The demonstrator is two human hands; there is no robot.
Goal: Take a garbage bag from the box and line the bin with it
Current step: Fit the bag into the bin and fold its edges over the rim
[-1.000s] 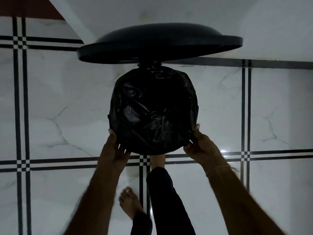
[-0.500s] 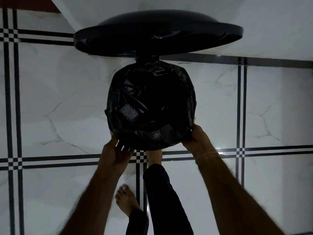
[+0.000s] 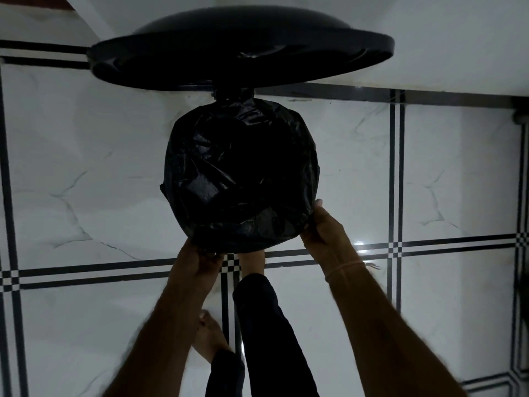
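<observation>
I look straight down into a round bin whose mouth is covered by a crinkled black garbage bag [image 3: 240, 173]; the bag's edge is folded over the rim. The bin's black lid [image 3: 240, 50] stands raised behind it on its hinge. My left hand [image 3: 197, 260] grips the bag's folded edge at the near-left rim. My right hand [image 3: 322, 229] pinches the edge at the near-right rim. The bin's body is hidden under the bag. No bag box is in view.
The bin stands on a white marble-look tile floor [image 3: 86, 167] with black double lines, close to a white wall [image 3: 429, 38]. My foot [image 3: 252, 262] rests against the bin's front, at its pedal; my other bare foot [image 3: 209, 336] stands behind.
Both hands have shifted slightly along the near rim, tugging the bag's edge down. My left hand has curled tighter on the plastic. The view moved a little closer.
</observation>
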